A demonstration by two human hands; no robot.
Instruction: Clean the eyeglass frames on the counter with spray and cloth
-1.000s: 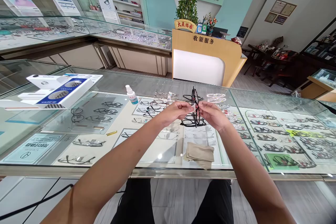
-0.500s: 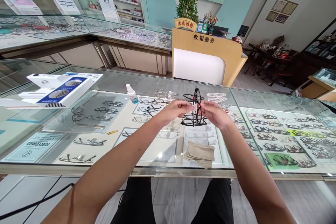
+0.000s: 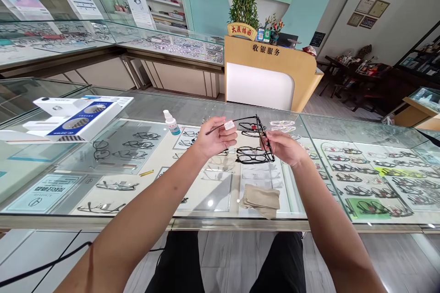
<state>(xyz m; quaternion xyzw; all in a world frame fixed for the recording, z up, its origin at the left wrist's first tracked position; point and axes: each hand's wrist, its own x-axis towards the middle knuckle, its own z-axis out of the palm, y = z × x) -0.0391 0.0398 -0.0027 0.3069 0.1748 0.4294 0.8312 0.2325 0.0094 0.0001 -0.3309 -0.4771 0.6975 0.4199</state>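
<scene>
Black-framed glasses (image 3: 260, 130) are held up above the glass counter (image 3: 206, 217), one temple extended toward the left. Around that temple, by a small white tag (image 3: 229, 125), my left hand (image 3: 216, 137) is closed. The fingers of my right hand (image 3: 282, 146) pinch the frame front near a lens. A folded beige cloth (image 3: 261, 199) lies on the counter below the hands. To the left stands a spray bottle (image 3: 171, 122) with a white top and blue liquid.
An open white and blue box (image 3: 82, 121) sits at the counter's left. Rows of glasses (image 3: 347, 177) show under the glass at right. A yellow strip (image 3: 147, 173) is left of my left forearm. Beyond stands a wooden cashier desk (image 3: 309, 71).
My left hand has moved left, away from my right hand. One temple of the glasses now stands out to the left, and the white tag shows more clearly.
</scene>
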